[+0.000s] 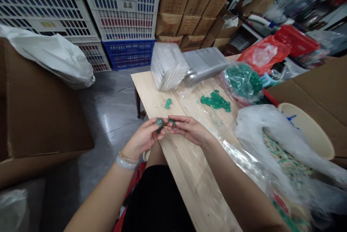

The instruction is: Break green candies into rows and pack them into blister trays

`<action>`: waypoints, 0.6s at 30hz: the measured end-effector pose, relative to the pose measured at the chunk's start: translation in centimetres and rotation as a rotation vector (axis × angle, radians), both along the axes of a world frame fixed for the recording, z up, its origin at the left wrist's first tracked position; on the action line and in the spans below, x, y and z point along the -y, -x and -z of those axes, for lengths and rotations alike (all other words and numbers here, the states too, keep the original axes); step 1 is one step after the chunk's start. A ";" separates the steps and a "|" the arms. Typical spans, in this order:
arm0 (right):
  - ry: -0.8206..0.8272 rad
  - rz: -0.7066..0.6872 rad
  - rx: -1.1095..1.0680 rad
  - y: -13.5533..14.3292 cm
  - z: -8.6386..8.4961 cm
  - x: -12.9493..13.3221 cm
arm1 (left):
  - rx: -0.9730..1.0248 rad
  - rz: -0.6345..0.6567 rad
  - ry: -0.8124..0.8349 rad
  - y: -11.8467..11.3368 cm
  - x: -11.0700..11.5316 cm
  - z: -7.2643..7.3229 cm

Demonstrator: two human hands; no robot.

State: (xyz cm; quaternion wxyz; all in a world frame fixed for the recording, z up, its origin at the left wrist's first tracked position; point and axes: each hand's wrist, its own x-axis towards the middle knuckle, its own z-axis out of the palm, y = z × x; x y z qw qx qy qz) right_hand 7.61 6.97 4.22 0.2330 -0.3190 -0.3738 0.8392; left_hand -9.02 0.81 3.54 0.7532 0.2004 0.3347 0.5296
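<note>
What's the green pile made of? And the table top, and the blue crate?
Green pile: probably plastic, slightly shiny; even colour and small highlights suggest it, but it's blurry.
Table top: looks like wood or wood-look board, pale and fairly smooth, with faint grain.
Blue crate: most likely plastic, with one solid colour and rows of slots.

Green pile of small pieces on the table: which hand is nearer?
Right. The right hand is on the near side of the green pile and to its left; the left hand is farther left.
</note>
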 end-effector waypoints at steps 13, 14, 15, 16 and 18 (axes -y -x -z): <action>-0.112 -0.033 0.087 0.1 -0.3 -0.3 | 0.074 -0.010 0.057 0.6 -0.7 0.3; -0.134 -0.020 0.086 0.2 -0.4 -0.2 | 0.087 -0.016 0.064 0.5 -0.7 0.3; -0.148 -0.003 0.080 0.3 -0.4 -0.1 | 0.104 -0.023 0.073 0.5 -0.8 0.3; -0.156 0.021 0.072 0.4 -0.4 0.0 | 0.119 -0.031 0.085 0.5 -0.9 0.3; -0.164 0.082 0.057 0.6 -0.4 0.2 | 0.135 -0.043 0.107 0.3 -0.9 0.2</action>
